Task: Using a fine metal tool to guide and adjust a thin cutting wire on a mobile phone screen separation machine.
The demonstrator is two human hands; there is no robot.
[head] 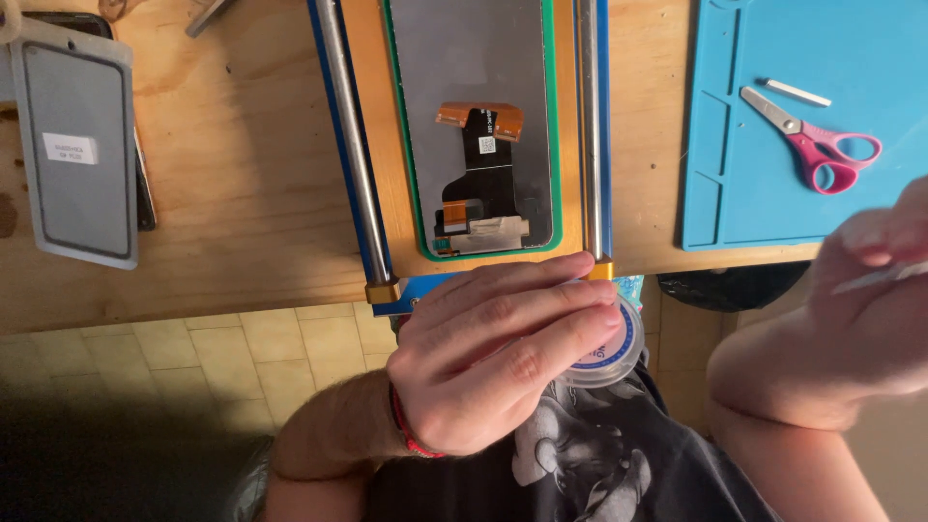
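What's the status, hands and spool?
Left hand closed around clear round spool. Right hand pinching thin pale strip, blurred. Phone screen in fixture, untouched.

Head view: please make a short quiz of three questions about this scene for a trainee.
1. True or false: the left hand holds a round clear container.
2. What lies on the blue mat? A) a hammer B) pink-handled scissors C) a cup
3. What lies between the two metal rails of the jig: a phone ____ with flex cables showing?

Key
1. True
2. B
3. screen; it lies back side up, framed in green.
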